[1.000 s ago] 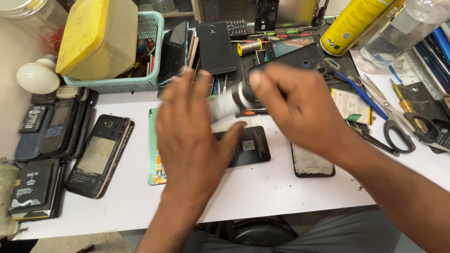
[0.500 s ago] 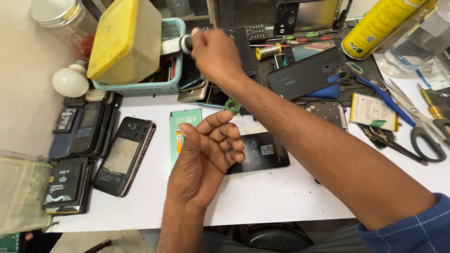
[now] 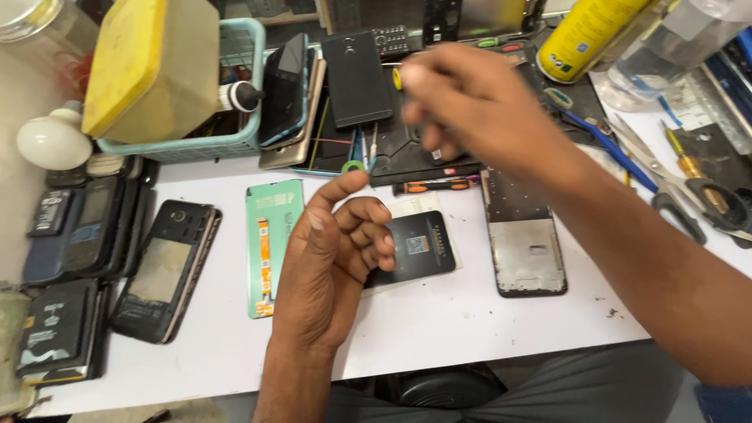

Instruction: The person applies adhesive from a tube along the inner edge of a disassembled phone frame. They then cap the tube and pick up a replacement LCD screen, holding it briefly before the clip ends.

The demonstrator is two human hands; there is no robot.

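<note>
Far left: one white round bulb (image 3: 53, 141) beside one teal basket (image 3: 239, 139) holding a yellow block (image 3: 149, 66)
Left edge of table: a stack of dark phones and batteries (image 3: 66, 258), too overlapped to count
Opened phone: one dark handset (image 3: 166, 270) lying flat, long axis running near to far
Green panel: one green phone panel (image 3: 272, 244) flat on the white table (image 3: 470, 329), long axis near to far, just left of the left hand
Left hand: left hand (image 3: 333, 254) hovers over the table near the middle, fingers curled loosely inward, forefinger and thumb stretched toward the far side; it grips nothing that shows
Black part: one black flat part (image 3: 419, 247) lies just right of the left hand, partly under its fingers
Right hand: right hand (image 3: 478, 106) is raised over the far middle and blurred; fingers bunched, and whether it grips anything I cannot tell
Frame: one dark phone frame (image 3: 526, 243) lies below the right wrist, long axis near to far
Far right: one yellow spray can (image 3: 591, 35), one pair of scissors (image 3: 681, 192)
</note>
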